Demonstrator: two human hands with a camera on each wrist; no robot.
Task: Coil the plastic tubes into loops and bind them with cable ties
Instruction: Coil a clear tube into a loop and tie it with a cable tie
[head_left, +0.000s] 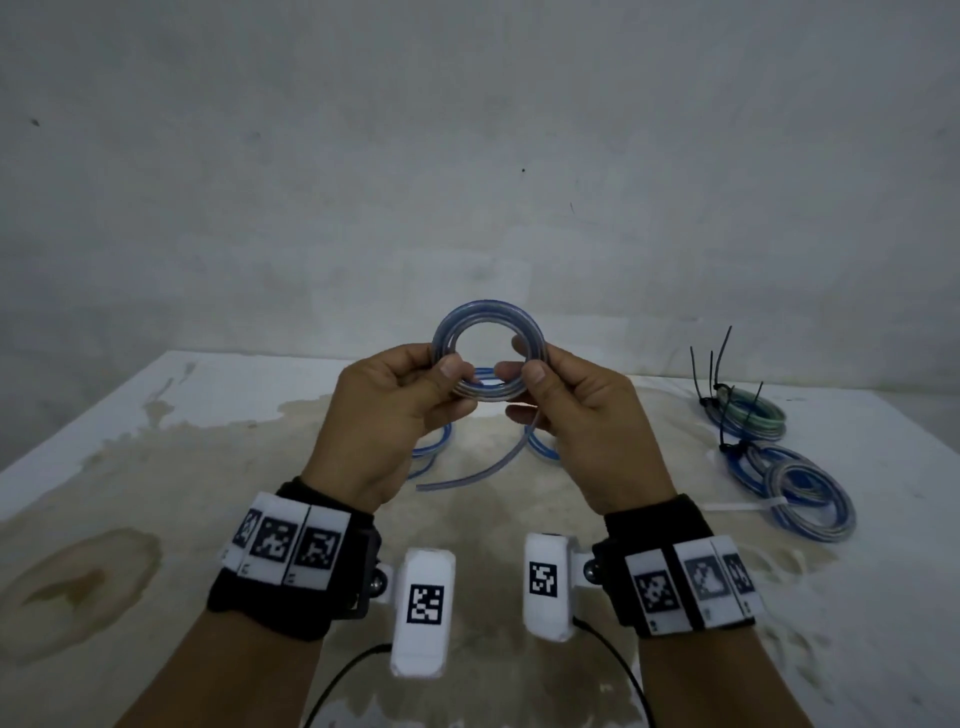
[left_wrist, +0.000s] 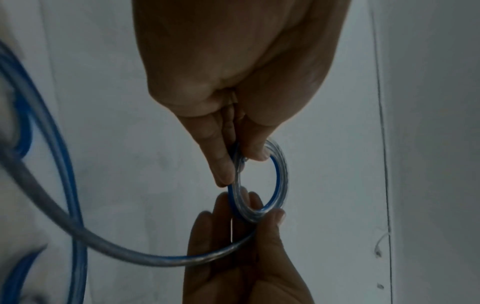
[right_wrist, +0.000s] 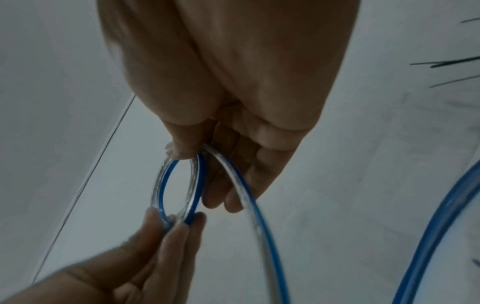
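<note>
Both hands hold the same coil: my left hand (head_left: 387, 410) pinches the left side of the plastic tube coil (head_left: 488, 332) between thumb and fingers, and my right hand (head_left: 582, 415) pinches its right side in the same way. So each grip is narrow and closed around the tube. The coil stands upright in the air above the bench (head_left: 156, 467), between me and the wall (head_left: 467, 130), with open room on all sides of it. The loose tail of the tube (head_left: 457, 475) hangs down from my right grip and lies on the stained middle of the bench. On the right, near the far corner, lie the bound coils (head_left: 800, 488) with black cable ties (head_left: 711, 364) standing up and one white tie (head_left: 748, 506). They are well apart from my hands.
</note>
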